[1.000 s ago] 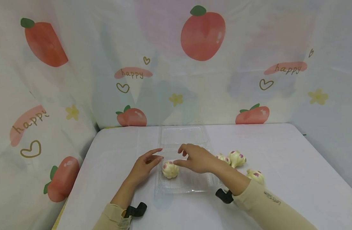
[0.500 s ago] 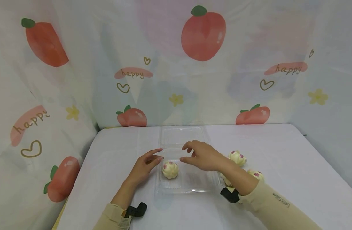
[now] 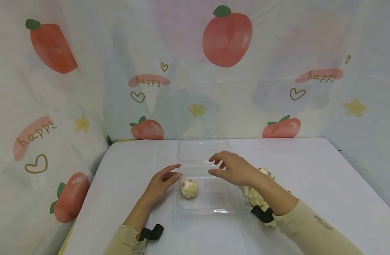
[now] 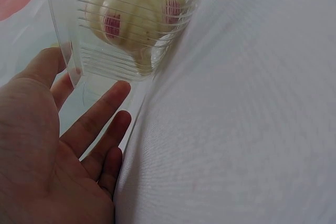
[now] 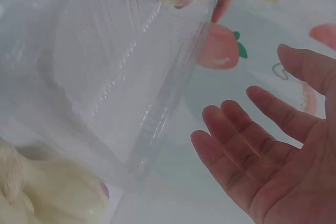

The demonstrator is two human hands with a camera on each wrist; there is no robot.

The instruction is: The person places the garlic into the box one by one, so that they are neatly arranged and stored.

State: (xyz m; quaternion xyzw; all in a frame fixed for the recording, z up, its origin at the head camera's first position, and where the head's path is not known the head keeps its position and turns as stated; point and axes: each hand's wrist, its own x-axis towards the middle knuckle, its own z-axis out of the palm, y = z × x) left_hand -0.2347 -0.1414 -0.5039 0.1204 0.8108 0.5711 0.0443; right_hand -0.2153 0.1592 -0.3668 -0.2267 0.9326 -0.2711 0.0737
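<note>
A clear plastic clamshell box (image 3: 218,198) stands at mid-table with its lid (image 3: 202,150) laid back toward the wall. One garlic bulb (image 3: 190,188), cream with purple patches, sits in its left part. My left hand (image 3: 159,186) is at the box's left side, thumb and fingertips (image 4: 123,88) right at the rim, fingers relaxed. Over the box's right half hovers my right hand (image 3: 234,168), its fingers (image 5: 212,148) loosely bent and nothing in them. More garlic bulbs (image 3: 255,199) lie right of the box, partly hidden under the right forearm.
White cloth covers the table (image 3: 134,156). Behind and to the left hangs a printed curtain (image 3: 246,99) with fruit and lettering. Black wrist mounts (image 3: 152,232) stick out at both sleeves.
My right hand has drawn away from the garlic bulb in the box, moving right and slightly back toward the wall. The left hand and the box stay put.
</note>
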